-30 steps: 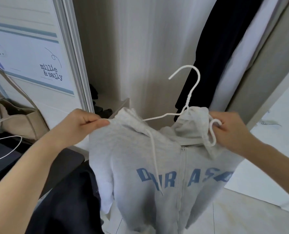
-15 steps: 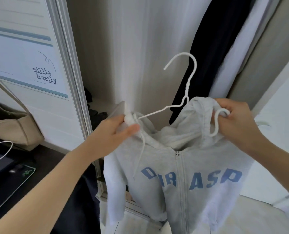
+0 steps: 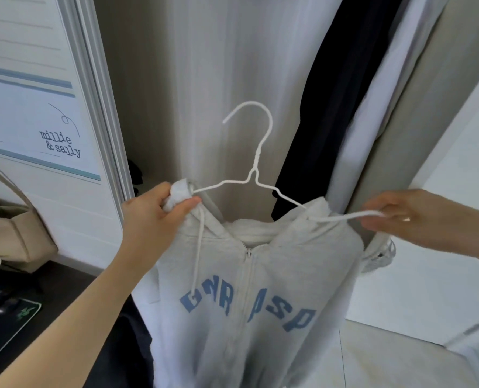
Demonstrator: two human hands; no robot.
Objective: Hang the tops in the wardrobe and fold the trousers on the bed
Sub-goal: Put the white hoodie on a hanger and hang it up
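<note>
A light grey zip hoodie [image 3: 260, 289] with blue letters hangs in front of me at the open wardrobe. A white wire hanger [image 3: 256, 163] sits in its neck, hook pointing up and left. My left hand [image 3: 154, 219] grips the hoodie's left shoulder bunched over the hanger's left end. My right hand [image 3: 409, 217] pinches the hanger's right end, which sticks out of the hoodie's right shoulder. The hoodie's lower part runs below the frame.
Inside the wardrobe hang a dark garment [image 3: 330, 93] and a white garment [image 3: 381, 107]. The sliding door frame [image 3: 103, 107] stands at the left. A beige bag [image 3: 11, 233] and a dark desk [image 3: 22, 317] lie at the lower left.
The hanger's right end has come out past the hoodie's right shoulder, with my right hand further right. The hoodie and both hands have spread wider.
</note>
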